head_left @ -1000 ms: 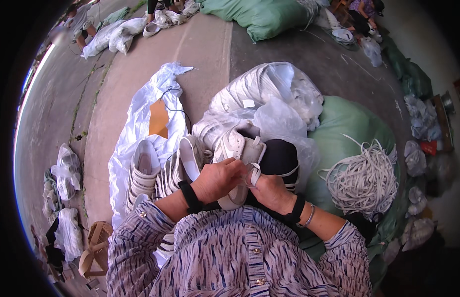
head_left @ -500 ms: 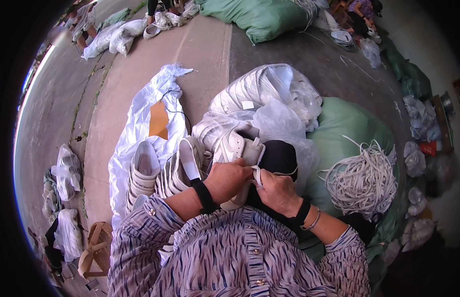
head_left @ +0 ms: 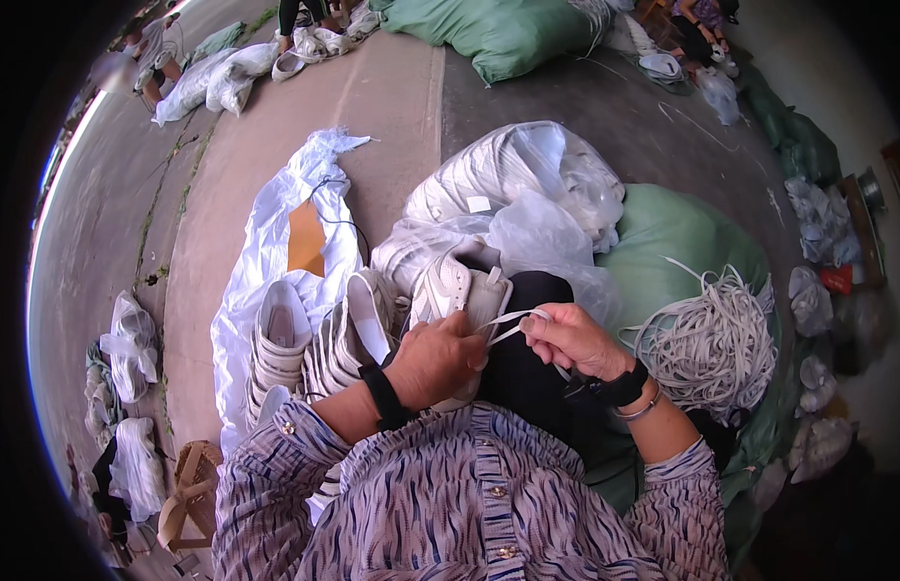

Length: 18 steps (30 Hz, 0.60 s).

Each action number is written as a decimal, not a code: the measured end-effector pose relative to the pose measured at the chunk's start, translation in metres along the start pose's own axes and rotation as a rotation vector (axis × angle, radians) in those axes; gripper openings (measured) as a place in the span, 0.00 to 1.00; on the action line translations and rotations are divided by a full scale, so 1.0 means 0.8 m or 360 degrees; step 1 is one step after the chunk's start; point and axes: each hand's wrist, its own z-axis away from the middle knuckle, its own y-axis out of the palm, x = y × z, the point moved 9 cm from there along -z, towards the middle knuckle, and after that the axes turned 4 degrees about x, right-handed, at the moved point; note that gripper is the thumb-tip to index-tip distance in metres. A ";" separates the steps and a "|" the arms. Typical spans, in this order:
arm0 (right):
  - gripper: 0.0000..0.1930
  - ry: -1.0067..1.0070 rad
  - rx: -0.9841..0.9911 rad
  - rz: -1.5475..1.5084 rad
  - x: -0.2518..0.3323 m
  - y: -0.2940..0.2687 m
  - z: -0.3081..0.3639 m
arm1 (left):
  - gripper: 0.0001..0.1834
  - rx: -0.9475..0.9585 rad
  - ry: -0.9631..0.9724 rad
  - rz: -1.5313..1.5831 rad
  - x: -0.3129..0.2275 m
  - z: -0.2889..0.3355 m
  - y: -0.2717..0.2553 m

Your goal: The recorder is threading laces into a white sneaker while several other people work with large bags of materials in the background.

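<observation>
A white shoe (head_left: 438,293) is held in the middle of the view, just before the wearer's patterned shirt (head_left: 440,513), with its opening turned away from the body. From its right side a pale lace (head_left: 508,318) is drawn out in two strands toward the right. The lace is pinched between the thumb and fingers of the right hand (head_left: 578,341), which is raised clear of the shoe. The left hand (head_left: 435,358) is laid over the shoe with its fingers curled inward; whether the lace is also gripped beneath them cannot be told. A black band is worn on each wrist (on the right one, a silvery bracelet (head_left: 642,403) is worn as well).

Just right of the shoe, black cloth (head_left: 539,290) is seen. To the left, a row of white shoes (head_left: 276,334) is stacked along a crinkled white sheet (head_left: 251,242), on which an orange-brown piece (head_left: 305,239) is laid. Beyond the shoe, more footwear is packed in a clear plastic bag (head_left: 557,218). On the right, a tangled bundle of laces (head_left: 712,344) is rested on a green sack (head_left: 668,228). Farther off, another green sack (head_left: 498,39) is set on the ground, and other people are seen near the upper edge.
</observation>
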 end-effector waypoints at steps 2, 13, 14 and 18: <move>0.14 0.0049 -0.0052 -0.0169 -0.004 -0.013 -0.011 | 0.04 -0.0020 0.0038 -0.0006 -0.004 0.000 -0.002; 0.17 -0.0429 -0.0032 -0.0059 0.084 0.019 -0.019 | 0.12 -0.0341 -0.0044 0.0266 0.024 0.023 -0.006; 0.17 -0.0442 -0.0153 0.0077 0.084 0.008 -0.017 | 0.12 -0.0359 -0.0012 0.0291 0.024 0.024 -0.009; 0.15 -0.0434 -0.0047 0.0060 0.081 0.020 -0.014 | 0.11 -0.0380 -0.0040 0.0141 0.021 0.016 -0.012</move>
